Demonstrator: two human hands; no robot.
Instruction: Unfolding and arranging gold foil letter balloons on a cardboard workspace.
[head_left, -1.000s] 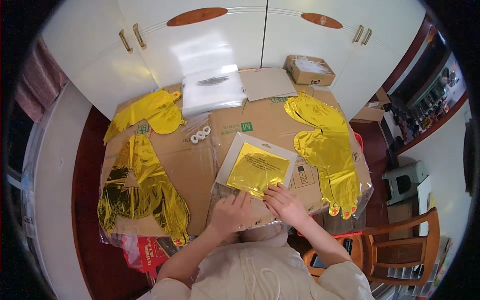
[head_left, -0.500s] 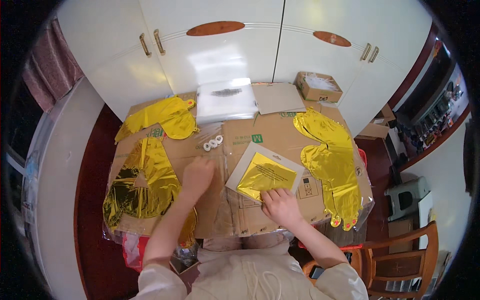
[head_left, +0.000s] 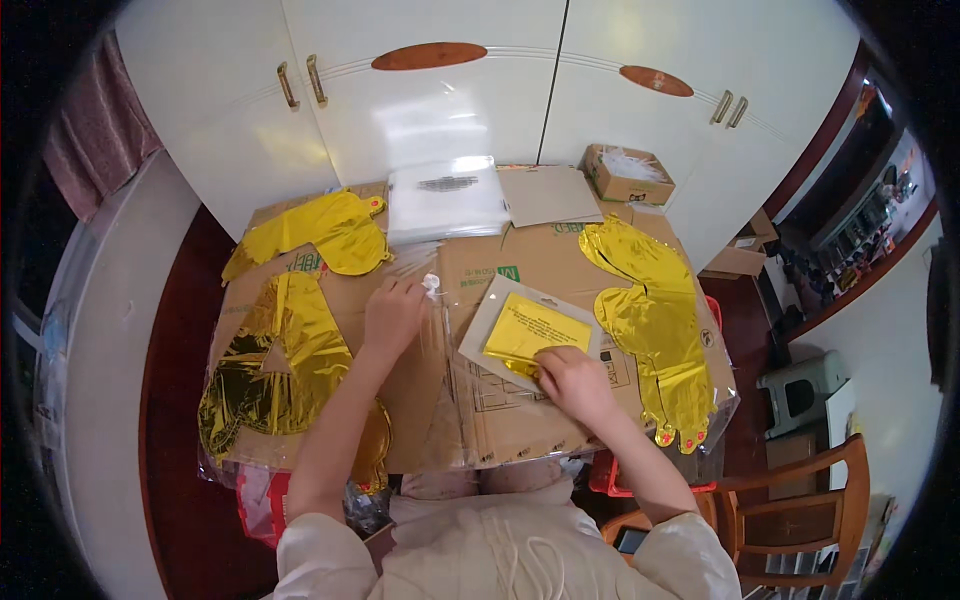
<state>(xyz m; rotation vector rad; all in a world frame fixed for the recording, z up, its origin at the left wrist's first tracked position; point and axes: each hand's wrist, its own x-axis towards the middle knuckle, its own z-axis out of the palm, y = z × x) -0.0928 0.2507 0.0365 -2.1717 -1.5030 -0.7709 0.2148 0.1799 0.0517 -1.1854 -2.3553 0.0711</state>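
Pinching the packet (head_left: 540,325) at five o'clock, right hand (head_left: 580,383) could crease it by tugging; whether left hand (head_left: 394,315) fingers pinch is unclear.

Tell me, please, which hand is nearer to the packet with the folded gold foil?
Right. The right hand is on the lower edge of the packet; the left hand is apart from it, off to its left.
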